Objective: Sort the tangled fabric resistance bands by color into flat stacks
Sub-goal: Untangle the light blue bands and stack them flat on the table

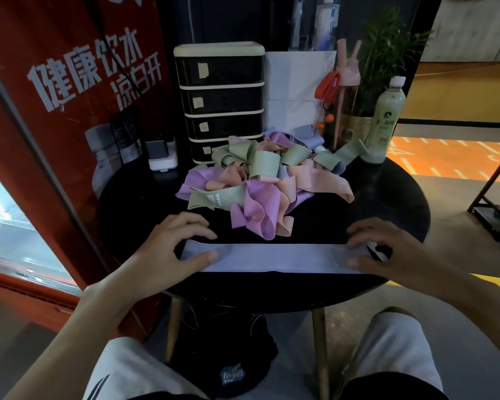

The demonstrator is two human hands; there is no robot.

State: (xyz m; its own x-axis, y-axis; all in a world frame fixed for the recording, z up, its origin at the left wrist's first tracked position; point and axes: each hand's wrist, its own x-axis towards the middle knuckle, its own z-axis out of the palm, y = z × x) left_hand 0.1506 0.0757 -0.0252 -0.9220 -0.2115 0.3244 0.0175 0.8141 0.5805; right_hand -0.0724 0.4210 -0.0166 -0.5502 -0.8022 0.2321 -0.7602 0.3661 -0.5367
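While left hand [182, 246] presses, fingers loose, on one end, pale lilac band [280, 258] lies flat at near edge of table [387, 192], before tangled pile [260, 180]; right hand [387, 249] pins other end likewise, prob. smoothing it to start a stack.

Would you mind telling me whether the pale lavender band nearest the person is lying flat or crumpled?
Flat. The lavender band lies stretched straight on the table, the left hand and right hand resting on its ends.
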